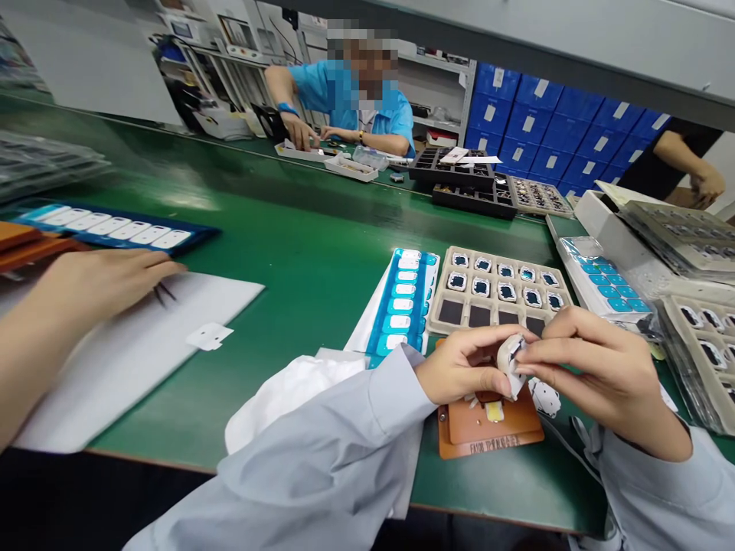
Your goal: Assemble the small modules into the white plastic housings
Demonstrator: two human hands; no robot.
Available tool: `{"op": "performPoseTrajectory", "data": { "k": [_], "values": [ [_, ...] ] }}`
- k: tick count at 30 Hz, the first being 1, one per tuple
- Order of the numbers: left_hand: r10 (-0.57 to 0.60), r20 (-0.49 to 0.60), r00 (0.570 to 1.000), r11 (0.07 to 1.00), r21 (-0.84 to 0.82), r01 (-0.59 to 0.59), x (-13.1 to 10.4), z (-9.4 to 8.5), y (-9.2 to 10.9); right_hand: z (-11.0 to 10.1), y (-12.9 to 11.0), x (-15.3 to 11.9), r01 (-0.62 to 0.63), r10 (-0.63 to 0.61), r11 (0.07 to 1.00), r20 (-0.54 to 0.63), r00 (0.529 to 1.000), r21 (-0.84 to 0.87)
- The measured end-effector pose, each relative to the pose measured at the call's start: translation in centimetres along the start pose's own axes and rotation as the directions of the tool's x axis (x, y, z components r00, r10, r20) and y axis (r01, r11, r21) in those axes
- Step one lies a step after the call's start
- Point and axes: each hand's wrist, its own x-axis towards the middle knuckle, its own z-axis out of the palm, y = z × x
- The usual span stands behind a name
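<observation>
Between my two hands is a small white rounded casing [510,360], tilted up. My left hand [459,366] has its thumb and fingers closed around the casing from the left. From the right, the fingertips of my right hand [597,363] pinch at its edge and partly hide it. Just below lies an orange fixture plate [488,440] with printed lettering and a yellowish square. A white die-cut piece [544,398] lies beside the plate, under my right hand. Behind my hands, a beige compartment tray [433,310] holds several similar white-rimmed casings.
Left of the tray lies a blue sheet of white stickers [400,295], with a white cloth [298,390] nearer me. A co-worker's hand [115,283] is over a white foam sheet [143,367]. Another person [356,107] works across the green bench [276,229]. More trays [697,367] stand right.
</observation>
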Motion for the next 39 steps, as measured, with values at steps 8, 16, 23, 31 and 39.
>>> {"op": "performPoseTrajectory", "data": {
  "k": [8, 16, 23, 31, 39],
  "values": [
    [-0.021, -0.038, 0.999, 0.999, 0.046, 0.023, -0.2, -0.2, -0.3, 0.4, 0.5, -0.3, 0.183, -0.193, 0.976, -0.073, 0.979, -0.12],
    [0.033, 0.021, 0.999, 0.992, 0.124, -0.035, -0.3, -0.6, -0.7, 0.3, 0.9, -0.4, 0.266, -0.272, 0.943, -0.003, 0.962, -0.202],
    [0.04, 0.066, 0.997, 0.991, 0.124, -0.048, -0.3, -0.4, -0.3, 0.3, 1.5, -1.0, 0.323, -0.325, 0.93, 0.018, 0.946, -0.178],
    [0.049, 0.087, 0.995, 0.986, 0.154, -0.062, -0.2, -0.7, -0.5, 0.0, 0.4, -0.7, 0.301, -0.29, 0.93, 0.079, 0.954, -0.212],
    [0.058, 0.088, 0.994, 0.995, 0.079, -0.065, -0.2, -0.6, -0.5, 0.4, 0.5, -1.0, 0.29, -0.289, 0.929, 0.04, 0.957, -0.228]
  ]
}}
